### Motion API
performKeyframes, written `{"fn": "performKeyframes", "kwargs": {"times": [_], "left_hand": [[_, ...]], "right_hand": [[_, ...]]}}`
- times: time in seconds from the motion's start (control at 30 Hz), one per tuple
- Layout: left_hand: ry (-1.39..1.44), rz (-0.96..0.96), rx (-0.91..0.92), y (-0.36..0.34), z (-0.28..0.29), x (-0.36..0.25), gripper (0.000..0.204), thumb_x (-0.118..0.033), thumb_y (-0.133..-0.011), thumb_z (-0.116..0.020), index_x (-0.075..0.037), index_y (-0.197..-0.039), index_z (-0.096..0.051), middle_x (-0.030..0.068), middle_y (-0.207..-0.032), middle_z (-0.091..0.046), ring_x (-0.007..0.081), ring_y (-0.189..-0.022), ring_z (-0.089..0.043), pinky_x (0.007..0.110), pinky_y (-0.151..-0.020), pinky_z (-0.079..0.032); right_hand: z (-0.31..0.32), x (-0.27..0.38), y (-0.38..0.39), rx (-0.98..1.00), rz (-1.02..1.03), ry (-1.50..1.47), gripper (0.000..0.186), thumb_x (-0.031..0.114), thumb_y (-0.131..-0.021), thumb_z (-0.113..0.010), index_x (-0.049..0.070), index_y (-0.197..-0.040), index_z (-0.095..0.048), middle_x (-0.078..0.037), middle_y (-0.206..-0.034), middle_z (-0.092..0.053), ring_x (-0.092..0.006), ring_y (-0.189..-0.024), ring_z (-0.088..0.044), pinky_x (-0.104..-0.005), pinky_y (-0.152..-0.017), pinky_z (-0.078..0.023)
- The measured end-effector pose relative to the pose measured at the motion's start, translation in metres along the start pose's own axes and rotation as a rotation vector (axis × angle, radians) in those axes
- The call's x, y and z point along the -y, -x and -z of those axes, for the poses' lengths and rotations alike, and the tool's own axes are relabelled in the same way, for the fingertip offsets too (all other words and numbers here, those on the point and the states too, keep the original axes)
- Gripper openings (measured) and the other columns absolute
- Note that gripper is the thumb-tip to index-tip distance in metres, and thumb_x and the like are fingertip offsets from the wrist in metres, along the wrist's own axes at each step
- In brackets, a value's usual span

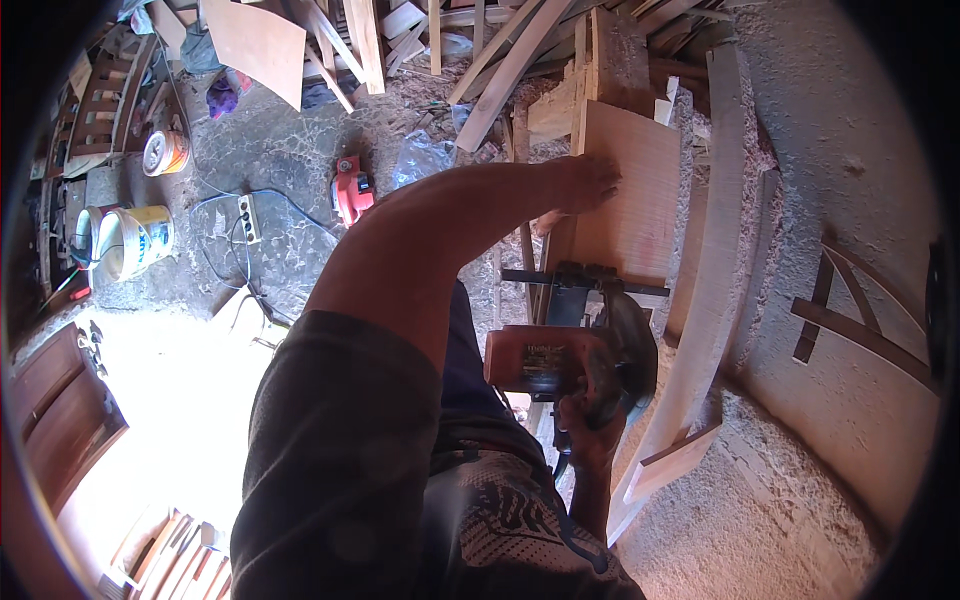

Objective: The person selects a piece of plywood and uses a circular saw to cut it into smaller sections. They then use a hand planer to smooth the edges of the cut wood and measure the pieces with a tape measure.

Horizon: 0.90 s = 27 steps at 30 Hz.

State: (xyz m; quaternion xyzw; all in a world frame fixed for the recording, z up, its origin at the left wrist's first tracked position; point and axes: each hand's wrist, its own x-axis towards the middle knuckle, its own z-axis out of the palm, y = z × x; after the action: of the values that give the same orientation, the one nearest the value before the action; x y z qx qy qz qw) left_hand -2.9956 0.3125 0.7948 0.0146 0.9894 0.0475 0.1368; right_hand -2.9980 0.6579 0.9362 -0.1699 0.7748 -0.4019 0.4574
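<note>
My left arm reaches across to a pale wooden board. My left hand grips the board near its left edge, fingers on the top face and thumb lower at the side. Closer to my body, a circular saw with a reddish motor housing and dark guard sits at the board's near end. My right hand is wrapped round the saw's handle. The saw's blade is hidden, so I cannot tell whether it touches the wood.
Long planks run beside the board along a sawdust-strewn wall. Offcuts are piled at the far end. A red power tool, a power strip with blue cable, and buckets stand on the floor at left. A wooden bracket is at right.
</note>
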Motion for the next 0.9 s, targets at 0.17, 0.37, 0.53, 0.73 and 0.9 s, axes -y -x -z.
{"fn": "performKeyframes", "kwargs": {"times": [0.17,0.37,0.53,0.73,0.9], "left_hand": [[0.021,-0.004,-0.004,-0.002,-0.002,0.001,0.149,-0.051,-0.035,-0.097,0.004,-0.152,-0.022,0.0196,-0.161,-0.019,0.0375,-0.15,-0.015,0.047,-0.121,-0.024],[0.005,-0.001,-0.008,-0.001,-0.001,0.001,0.149,-0.051,-0.036,-0.096,0.004,-0.152,-0.022,0.0198,-0.161,-0.019,0.0372,-0.15,-0.015,0.047,-0.121,-0.024],[0.021,-0.002,-0.013,0.002,0.002,0.0,0.149,-0.049,-0.035,-0.097,0.004,-0.153,-0.022,0.0197,-0.161,-0.018,0.0371,-0.15,-0.014,0.046,-0.121,-0.025],[0.023,0.012,-0.023,0.001,-0.003,0.0,0.149,-0.048,-0.034,-0.097,0.003,-0.152,-0.023,0.0193,-0.161,-0.019,0.0368,-0.15,-0.013,0.046,-0.121,-0.025],[0.034,-0.003,-0.016,0.0,-0.001,0.002,0.148,-0.048,-0.034,-0.097,0.002,-0.152,-0.024,0.0195,-0.161,-0.02,0.0366,-0.15,-0.013,0.046,-0.121,-0.024]], "right_hand": [[0.002,-0.004,-0.002,0.006,0.006,-0.006,0.045,0.005,-0.08,-0.079,0.001,-0.12,-0.058,0.002,-0.077,-0.059,-0.0056,-0.061,-0.055,-0.022,-0.052,-0.044],[0.002,-0.004,-0.002,0.018,-0.016,-0.008,0.044,0.004,-0.08,-0.079,0.001,-0.118,-0.057,0.0,-0.075,-0.059,-0.0072,-0.061,-0.055,-0.0221,-0.054,-0.046],[0.001,-0.001,-0.002,0.02,0.013,0.025,0.04,0.001,-0.08,-0.077,0.002,-0.114,-0.057,0.0,-0.075,-0.058,-0.0078,-0.059,-0.055,-0.0231,-0.053,-0.046],[0.0,-0.006,-0.006,0.012,0.062,0.061,0.033,0.002,-0.08,-0.076,0.004,-0.107,-0.058,0.0,-0.073,-0.058,-0.0076,-0.059,-0.055,-0.0236,-0.052,-0.046],[0.0,0.002,-0.003,0.04,-0.004,0.02,0.031,0.0,-0.08,-0.074,0.004,-0.106,-0.057,0.0,-0.074,-0.058,-0.007,-0.059,-0.056,-0.0232,-0.052,-0.046]]}}
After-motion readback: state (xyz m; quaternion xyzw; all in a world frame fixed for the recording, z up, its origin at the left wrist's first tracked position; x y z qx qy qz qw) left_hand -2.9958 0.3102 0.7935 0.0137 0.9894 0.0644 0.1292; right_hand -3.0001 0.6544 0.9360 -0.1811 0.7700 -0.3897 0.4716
